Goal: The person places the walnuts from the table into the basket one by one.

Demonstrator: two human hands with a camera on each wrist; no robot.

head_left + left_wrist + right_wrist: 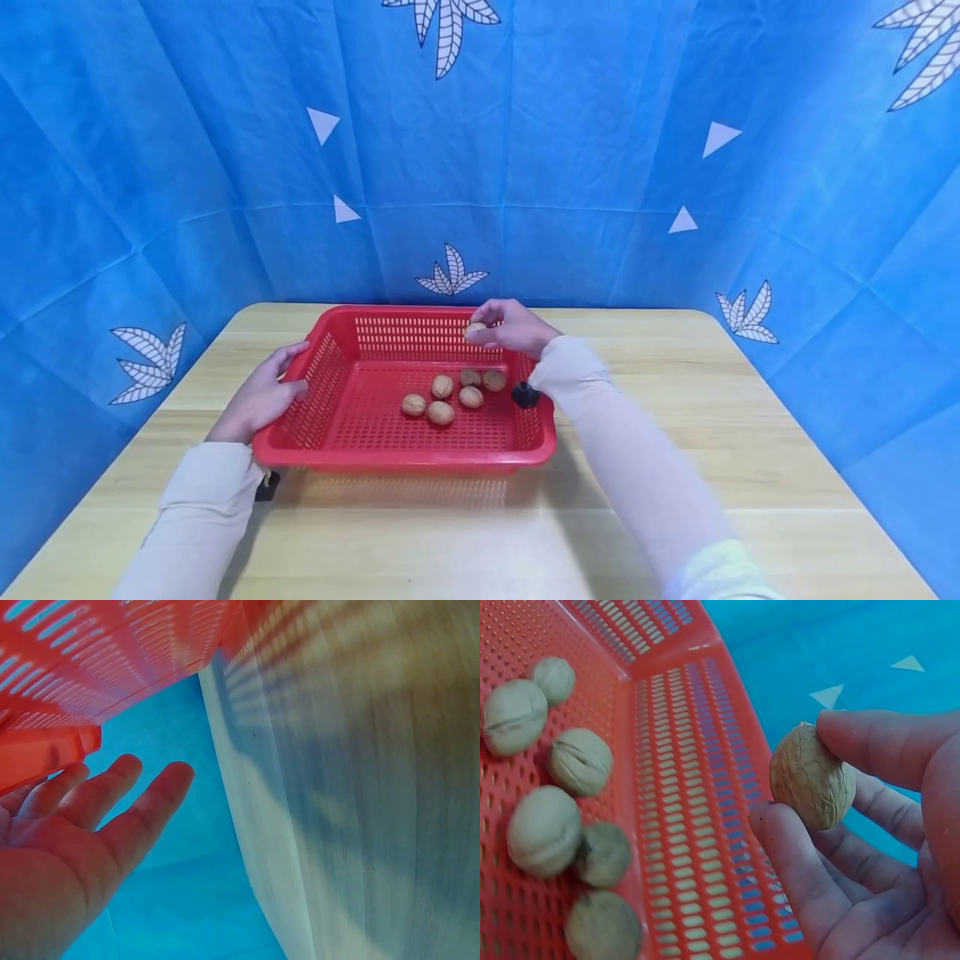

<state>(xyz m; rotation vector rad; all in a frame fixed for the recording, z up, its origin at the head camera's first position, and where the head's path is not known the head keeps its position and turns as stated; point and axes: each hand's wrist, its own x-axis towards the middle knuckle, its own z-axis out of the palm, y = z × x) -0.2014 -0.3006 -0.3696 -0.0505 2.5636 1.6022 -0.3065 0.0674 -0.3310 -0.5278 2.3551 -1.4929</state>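
Note:
A red slotted plastic basket (420, 458) sits on the table with several walnuts (440, 412) loose on its floor, mostly toward the right. My left hand (262, 396) holds the basket's left rim, thumb over the inside and fingers along the outside. From the left wrist, the lower fingers (154, 806) reach out nearly straight beneath the rim. Above the basket's back right corner, my right hand (513, 327) pinches one walnut (812, 776) between thumb and fingertips. That walnut is wrinkled and tan, raised above the others.
The light wooden table (675, 400) extends on both sides of the basket and in front of it. A blue patterned cloth (585, 167) hangs behind the table and along its sides. Small black devices sit at both wrists, one (527, 395) overlapping the basket's right wall.

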